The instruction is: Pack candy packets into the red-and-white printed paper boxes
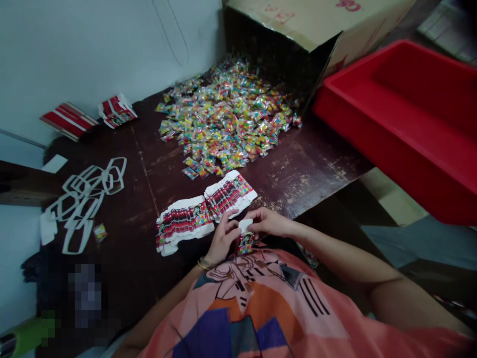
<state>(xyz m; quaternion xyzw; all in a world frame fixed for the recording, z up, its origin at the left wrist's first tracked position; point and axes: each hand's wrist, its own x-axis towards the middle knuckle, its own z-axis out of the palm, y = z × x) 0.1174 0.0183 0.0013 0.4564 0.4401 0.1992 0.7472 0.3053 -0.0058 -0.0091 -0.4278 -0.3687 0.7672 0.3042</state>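
**Small printed carton held between both hands at the near table edge**

A small printed carton [246,244] was held close in front of the orange printed shirt [257,298], its white flap [245,225] uppermost and its red, multicoloured panel below. The carton was gripped from both sides: the thumb and fingers of the left hand [223,237] were closed on its left side, and those of the right hand [269,222] were closed at its upper right, beside the flap. The interior of the carton could not be made out. A yellowish bracelet [204,263] was worn on the left wrist.

Just beyond the left hand, two fanned rows of flat cartons were laid end to end on the dark, scuffed table [139,186]: a nearer row [184,221] and a farther row [229,194], similarly printed in red. Behind them, a broad heap of clear candy sachets [231,124] was spread before the open cardboard box [320,25]. A red plastic tray [402,119] was seen at the right, beside the box.

At the left, white strap loops [80,209] lay tangled, with a lone sachet [100,232] near them. Two red-and-white carton bundles [117,110] were placed by the pale wall [100,44].
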